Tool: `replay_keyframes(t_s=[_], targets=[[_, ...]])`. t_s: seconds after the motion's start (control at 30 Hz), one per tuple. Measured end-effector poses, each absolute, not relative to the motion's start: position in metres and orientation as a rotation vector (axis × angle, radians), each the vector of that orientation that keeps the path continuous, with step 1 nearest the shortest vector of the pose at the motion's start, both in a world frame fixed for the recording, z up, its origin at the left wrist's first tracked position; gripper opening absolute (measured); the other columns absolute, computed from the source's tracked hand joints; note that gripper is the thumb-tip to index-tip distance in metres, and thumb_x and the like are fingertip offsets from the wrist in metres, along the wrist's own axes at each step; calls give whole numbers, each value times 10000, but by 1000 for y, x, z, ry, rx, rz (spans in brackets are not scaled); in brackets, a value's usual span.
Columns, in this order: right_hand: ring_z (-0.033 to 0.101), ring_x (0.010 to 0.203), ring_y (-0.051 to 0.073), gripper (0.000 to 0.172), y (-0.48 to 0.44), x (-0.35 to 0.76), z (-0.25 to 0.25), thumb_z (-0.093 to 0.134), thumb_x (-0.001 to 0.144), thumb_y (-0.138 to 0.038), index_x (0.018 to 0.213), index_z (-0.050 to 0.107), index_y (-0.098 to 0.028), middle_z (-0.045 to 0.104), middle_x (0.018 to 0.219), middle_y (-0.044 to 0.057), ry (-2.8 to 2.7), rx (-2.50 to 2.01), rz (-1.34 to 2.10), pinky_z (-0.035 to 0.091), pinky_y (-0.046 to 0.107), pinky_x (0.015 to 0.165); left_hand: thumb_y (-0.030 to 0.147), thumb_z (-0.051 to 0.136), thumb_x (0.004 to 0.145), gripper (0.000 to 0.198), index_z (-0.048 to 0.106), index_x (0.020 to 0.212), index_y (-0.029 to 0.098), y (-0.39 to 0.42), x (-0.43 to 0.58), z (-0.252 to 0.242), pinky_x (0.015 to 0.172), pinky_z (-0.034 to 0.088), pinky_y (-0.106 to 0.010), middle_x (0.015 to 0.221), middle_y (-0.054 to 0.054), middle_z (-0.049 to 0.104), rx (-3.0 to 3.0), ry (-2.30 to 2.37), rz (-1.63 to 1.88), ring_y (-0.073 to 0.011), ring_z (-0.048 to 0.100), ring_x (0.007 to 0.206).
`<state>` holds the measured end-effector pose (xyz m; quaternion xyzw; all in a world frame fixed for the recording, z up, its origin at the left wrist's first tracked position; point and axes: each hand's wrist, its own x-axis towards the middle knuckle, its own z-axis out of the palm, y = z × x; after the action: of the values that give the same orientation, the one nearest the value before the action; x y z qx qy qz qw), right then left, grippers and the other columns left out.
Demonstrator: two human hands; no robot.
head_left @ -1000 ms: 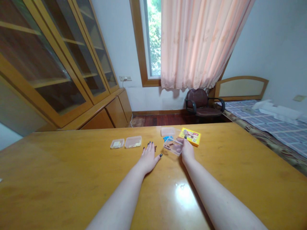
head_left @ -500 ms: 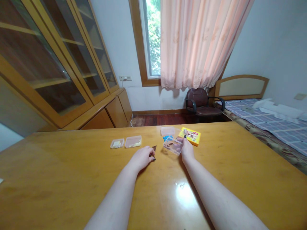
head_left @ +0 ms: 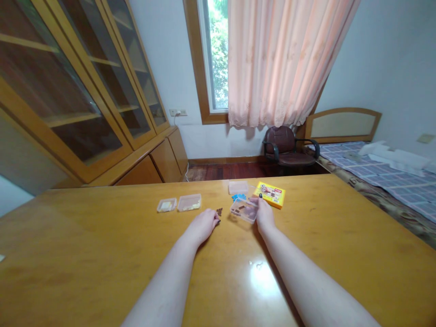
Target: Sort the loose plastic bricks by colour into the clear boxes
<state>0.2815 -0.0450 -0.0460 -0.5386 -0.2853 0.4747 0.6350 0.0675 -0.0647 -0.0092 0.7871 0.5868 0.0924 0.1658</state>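
My right hand [head_left: 265,216] grips the right edge of a clear plastic box [head_left: 250,217], holding it tilted just above the table. Several small brown pieces [head_left: 241,207] lie inside that box. My left hand [head_left: 205,224] rests at the table beside a small heap of brown pieces [head_left: 220,211]. Its fingers are curled and drawn together, and whatever lies between the fingertips is hidden. Small blue pieces [head_left: 238,197] lie behind the held box, in front of another clear box [head_left: 238,187]. A yellow cardboard box [head_left: 272,195] with a printed picture sits just beyond my right hand.
Two clear boxes stand to the left: a small one [head_left: 166,205] and a larger one [head_left: 189,202], both with pale pieces. The wooden table [head_left: 102,254] reaches toward a brown armchair [head_left: 286,147] and a bed [head_left: 384,165]. A glass-fronted cabinet [head_left: 68,91] is at the left.
The clear box in my right hand has tipped and shifted slightly left, and the brown pieces inside have moved. My left fingers have closed in beside the brown heap.
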Motion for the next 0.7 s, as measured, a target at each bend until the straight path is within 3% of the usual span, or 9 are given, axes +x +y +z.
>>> replay_keyframes(t_s=[0.23, 0.33, 0.47, 0.7], targets=[[638, 572, 183, 319, -54, 269, -43, 556, 744, -465, 745, 663, -164, 706, 800, 66, -864, -1187, 1147, 463, 256, 444, 210, 409, 902, 179, 583, 907, 168, -67, 73, 0, 793, 420, -271, 957, -68, 600, 2389, 1693, 449, -172, 564, 885], [629, 575, 174, 303, -54, 272, -40, 577, 738, -457, 725, 668, -168, 709, 784, 63, -844, -1177, 1099, 504, 277, 523, 235, 488, 864, 126, 584, 929, 185, -70, 70, 4, 780, 420, -272, 966, -58, 608, 2402, 1649, 359, -175, 572, 883], [618, 536, 168, 288, -52, 277, -33, 550, 760, -434, 712, 657, -171, 709, 733, 55, -747, -1234, 1087, 486, 265, 483, 289, 637, 755, 153, 611, 881, 206, -74, 65, 2, 742, 425, -265, 950, -42, 626, 2378, 1554, 175, -185, 590, 866], [597, 496, 149, 269, -52, 273, -35, 532, 766, -402, 676, 637, -172, 702, 724, 47, -716, -1220, 1100, 480, 260, 469, 263, 591, 780, 84, 624, 824, 200, -72, 68, -6, 682, 419, -263, 887, -45, 658, 2304, 1574, 66, -192, 611, 806]])
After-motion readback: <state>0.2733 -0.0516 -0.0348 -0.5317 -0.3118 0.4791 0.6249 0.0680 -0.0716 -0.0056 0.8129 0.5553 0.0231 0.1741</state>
